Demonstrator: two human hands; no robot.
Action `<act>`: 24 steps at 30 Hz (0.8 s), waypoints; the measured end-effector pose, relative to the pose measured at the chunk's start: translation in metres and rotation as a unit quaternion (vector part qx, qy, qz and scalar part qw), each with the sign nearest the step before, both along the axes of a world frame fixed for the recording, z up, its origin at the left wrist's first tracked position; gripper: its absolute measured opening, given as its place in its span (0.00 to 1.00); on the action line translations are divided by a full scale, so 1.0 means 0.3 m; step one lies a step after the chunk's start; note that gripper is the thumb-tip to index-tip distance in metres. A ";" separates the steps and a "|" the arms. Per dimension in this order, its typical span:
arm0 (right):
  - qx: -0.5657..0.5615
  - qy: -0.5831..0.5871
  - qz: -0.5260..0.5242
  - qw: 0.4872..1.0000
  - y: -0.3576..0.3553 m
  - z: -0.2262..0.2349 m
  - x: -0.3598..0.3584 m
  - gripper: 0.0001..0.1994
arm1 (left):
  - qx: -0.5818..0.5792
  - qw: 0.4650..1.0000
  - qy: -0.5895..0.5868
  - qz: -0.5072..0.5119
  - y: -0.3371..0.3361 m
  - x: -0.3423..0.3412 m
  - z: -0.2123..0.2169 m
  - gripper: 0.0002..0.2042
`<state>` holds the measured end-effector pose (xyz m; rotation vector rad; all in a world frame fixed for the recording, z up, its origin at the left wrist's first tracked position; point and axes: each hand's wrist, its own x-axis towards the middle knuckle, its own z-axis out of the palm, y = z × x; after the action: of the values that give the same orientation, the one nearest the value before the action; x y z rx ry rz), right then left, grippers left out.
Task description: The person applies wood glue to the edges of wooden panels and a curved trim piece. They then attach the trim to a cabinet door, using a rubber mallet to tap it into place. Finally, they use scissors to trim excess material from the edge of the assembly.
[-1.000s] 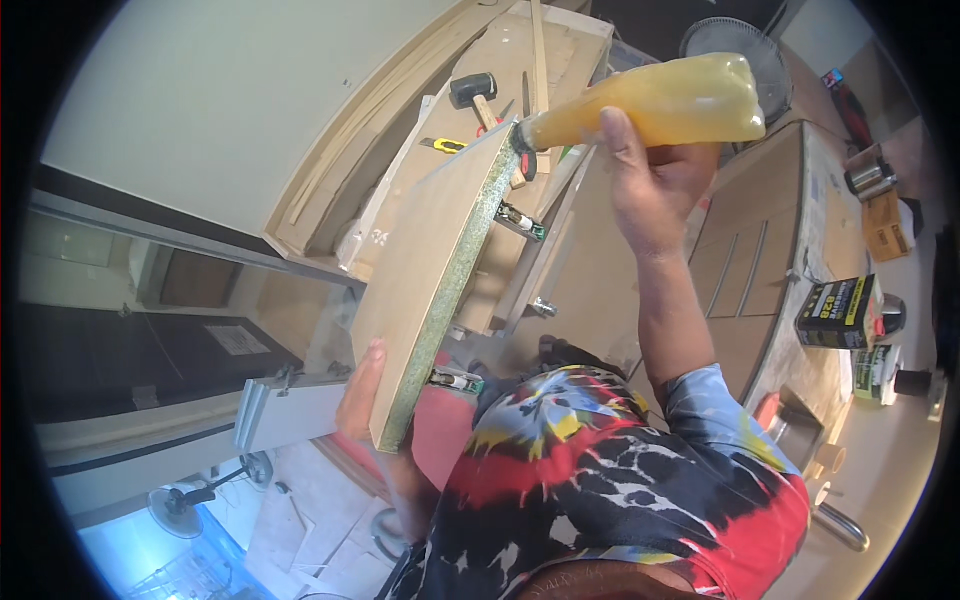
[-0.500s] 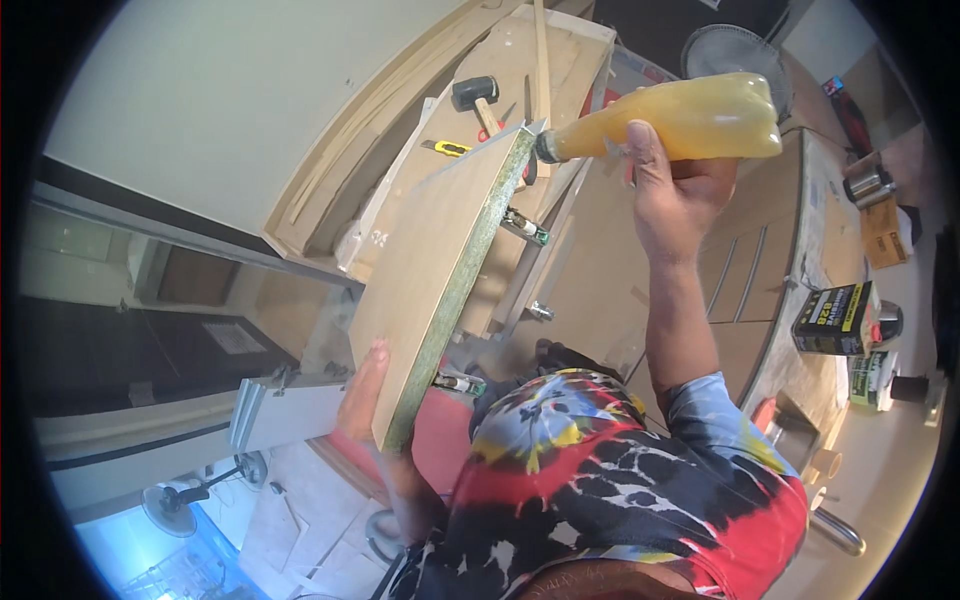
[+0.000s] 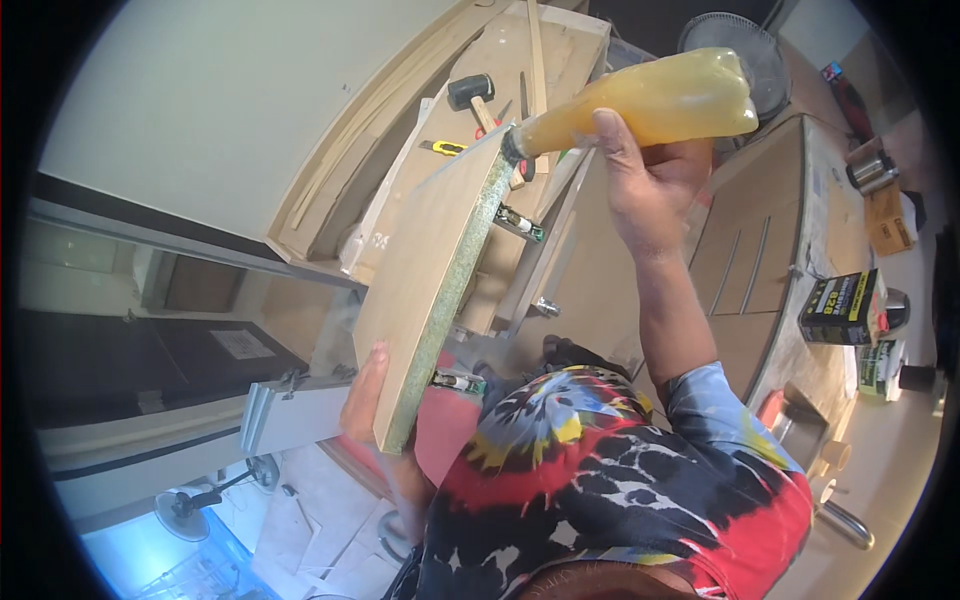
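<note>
My right hand [image 3: 650, 180] is wrapped around a plastic bottle [image 3: 670, 95] of cloudy yellow liquid. The bottle lies nearly sideways, its dark neck end at the upper end of the panel's greenish bare edge. My left hand [image 3: 368, 395] supports the wood-coloured cabinet door panel [image 3: 420, 260] near its lower end, thumb on the face and the other fingers partly hidden behind it. Two metal hinges, an upper hinge [image 3: 520, 222] and a lower hinge [image 3: 458, 382], stick out from the panel's side facing me.
Beyond the panel, a workbench [image 3: 510, 55] holds a black-headed mallet [image 3: 472, 92], a yellow utility knife [image 3: 444, 147] and wood strips. At right, a counter [image 3: 820, 200] bears a black tin [image 3: 840, 308] and a cardboard box [image 3: 888, 222]. A mesh fan [image 3: 770, 65] stands behind.
My right hand has moved the bottle left and slightly up, bringing its neck from beside the panel's upper corner onto the edge. My left hand keeps its hold on the panel.
</note>
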<state>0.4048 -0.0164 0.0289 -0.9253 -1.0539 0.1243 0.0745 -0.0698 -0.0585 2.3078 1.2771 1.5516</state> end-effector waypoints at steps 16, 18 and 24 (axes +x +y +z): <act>-0.004 -0.148 -0.032 0.988 -0.106 0.008 -0.073 0.16 | -0.027 1.000 -0.007 -0.003 -0.003 0.000 0.000 0.16; 0.009 -0.017 -0.012 1.000 -0.026 -0.004 -0.034 0.17 | -0.033 0.999 -0.003 0.001 -0.006 -0.004 0.001 0.16; 0.008 -0.088 -0.024 0.996 -0.094 -0.005 -0.078 0.15 | 0.002 1.000 -0.021 -0.018 0.000 -0.003 -0.018 0.16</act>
<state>0.3813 -0.0446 0.0275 -0.9597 -1.1920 -0.0056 0.0735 -0.0698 -0.0640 2.2747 1.2177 1.5840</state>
